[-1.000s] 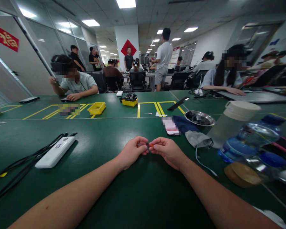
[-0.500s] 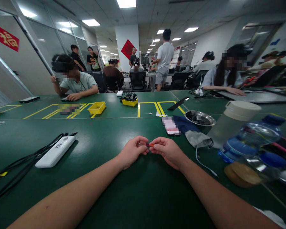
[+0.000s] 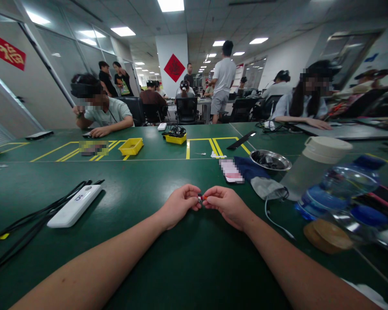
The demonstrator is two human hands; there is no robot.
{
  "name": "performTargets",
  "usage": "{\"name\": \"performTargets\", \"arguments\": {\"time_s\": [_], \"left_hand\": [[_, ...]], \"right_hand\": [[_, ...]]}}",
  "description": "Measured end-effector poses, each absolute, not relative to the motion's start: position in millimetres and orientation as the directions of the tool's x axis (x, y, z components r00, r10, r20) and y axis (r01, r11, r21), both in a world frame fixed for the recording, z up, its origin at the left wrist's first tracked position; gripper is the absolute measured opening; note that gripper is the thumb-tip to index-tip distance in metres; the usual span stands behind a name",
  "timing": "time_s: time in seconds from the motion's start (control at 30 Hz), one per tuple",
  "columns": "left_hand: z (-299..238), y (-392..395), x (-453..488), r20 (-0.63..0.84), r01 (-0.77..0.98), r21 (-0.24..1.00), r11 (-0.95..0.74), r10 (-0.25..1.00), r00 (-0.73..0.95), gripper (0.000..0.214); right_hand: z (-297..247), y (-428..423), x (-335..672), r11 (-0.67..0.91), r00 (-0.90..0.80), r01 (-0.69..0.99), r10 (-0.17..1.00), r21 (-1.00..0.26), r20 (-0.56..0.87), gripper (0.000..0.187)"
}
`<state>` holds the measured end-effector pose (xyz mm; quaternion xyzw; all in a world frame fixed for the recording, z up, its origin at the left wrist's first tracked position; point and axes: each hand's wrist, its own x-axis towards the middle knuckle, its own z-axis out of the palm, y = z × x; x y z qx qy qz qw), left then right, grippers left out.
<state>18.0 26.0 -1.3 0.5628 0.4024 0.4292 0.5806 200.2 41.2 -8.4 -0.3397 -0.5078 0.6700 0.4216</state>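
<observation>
My left hand (image 3: pixel 180 207) is closed in a pinch on a small dark piece with white and red spots (image 3: pixel 199 199). Facing it, my right hand (image 3: pixel 228 206) pinches a small orange-red piece (image 3: pixel 205 198). The two pieces meet or nearly meet between my fingertips; whether they are joined cannot be made out. Both are too small to name and partly covered by the fingers. My hands are held over the green table (image 3: pixel 194 275), close to its middle. A phone with a lit, blurred screen (image 3: pixel 232 171) lies just beyond my right hand.
At left lies a white power bank (image 3: pixel 75 206) beside black cables (image 3: pixel 35 219). To the right are a steel bowl (image 3: pixel 270 160), a cloth pouch (image 3: pixel 267 187), a tumbler (image 3: pixel 317 168) and a water bottle (image 3: pixel 339 185). Yellow trays (image 3: pixel 131 147) stand farther back; people sit across the table.
Between my fingertips the dark piece has turned slightly, and white spots now show on it. My hands and arms have stayed almost in place.
</observation>
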Motion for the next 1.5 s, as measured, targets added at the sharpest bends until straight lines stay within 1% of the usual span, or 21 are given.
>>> {"name": "performTargets", "arguments": {"time_s": [0.27,0.47,0.67,0.8,0.97,1.17,1.33,1.43,1.5], "left_hand": [[0,25,19,-0.026,-0.069,0.996,0.05,0.952,0.305,0.021],[0,26,19,-0.034,-0.069,0.996,0.058,0.951,0.307,0.021],[1,25,19,-0.025,-0.085,0.995,0.053,0.955,0.296,0.023],[3,23,19,0.009,-0.025,1.0,-0.002,0.966,0.258,0.023],[6,21,19,0.019,0.009,1.0,-0.022,0.962,0.273,0.024],[1,24,20,-0.017,-0.084,0.996,0.042,0.96,0.281,0.023],[-5,27,20,-0.046,-0.169,0.981,0.095,0.961,0.273,0.02],[-6,28,19,-0.056,-0.177,0.978,0.109,0.958,0.281,0.019],[-6,27,19,-0.042,-0.158,0.983,0.09,0.959,0.281,0.02]], "right_hand": [[-11,41,198,-0.065,-0.379,-0.192,0.925,-0.979,0.013,0.019],[-10,39,196,0.013,-0.35,-0.113,0.935,-0.993,0.052,0.017],[-7,39,198,-0.052,-0.376,-0.163,0.926,-0.985,0.013,0.017],[-6,38,197,-0.07,-0.367,-0.191,0.93,-0.979,0.006,0.017],[-8,39,197,-0.072,-0.383,-0.19,0.924,-0.979,0.006,0.02],[-11,39,198,-0.047,-0.404,-0.176,0.914,-0.983,0.029,0.024],[-10,40,199,-0.072,-0.396,-0.185,0.918,-0.98,0.008,0.019],[-9,40,199,-0.088,-0.4,-0.187,0.916,-0.978,-0.006,0.017],[-8,39,199,-0.092,-0.4,-0.186,0.917,-0.978,-0.01,0.016]]}}
